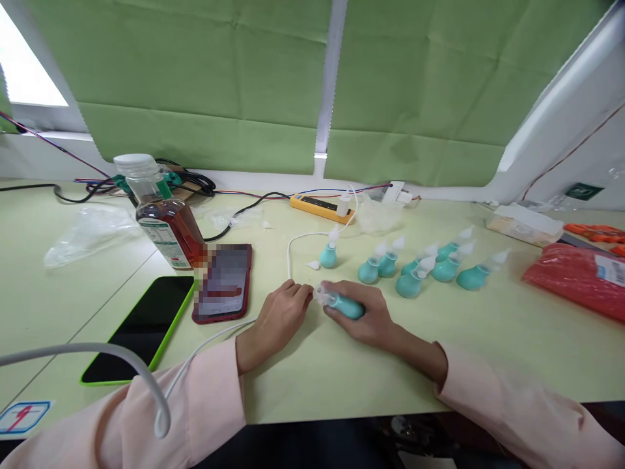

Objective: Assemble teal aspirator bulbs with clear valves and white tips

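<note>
Right hand (375,319): we grip teal bulb (347,306) | left hand (284,312): its nine o'clock, bunched, hold unclear | clear tip (322,295) apparently being worked; next calls for steadiness

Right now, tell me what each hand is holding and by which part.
The right hand grips a teal bulb by its body, thumb and fingers on either side. Whether the left hand pinches anything cannot be told.
</note>
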